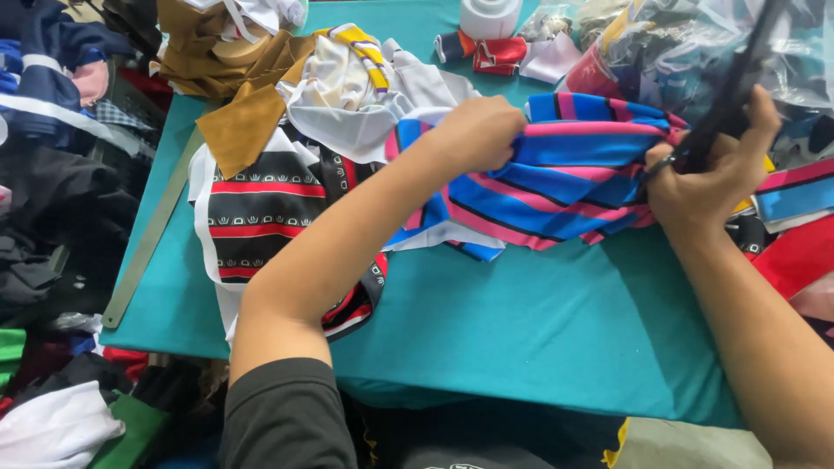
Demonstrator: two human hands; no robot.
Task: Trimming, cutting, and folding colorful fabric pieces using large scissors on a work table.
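Blue-and-pink striped cloth [573, 178]: bunched at mid-worktop [539, 330], stretched between 2 hands. Left hand [476, 132]: fingers clenched on its left fold. Right hand [708, 169]: fingers wrapped around black scissors [725, 91], blades at the cloth's right edge. Likely risk: slack or slipping cloth sends the cut crooked; the striped black garment [261, 217] just beside could snag.

Scissors [734, 82] blurred (blade tips cut off by top edge).
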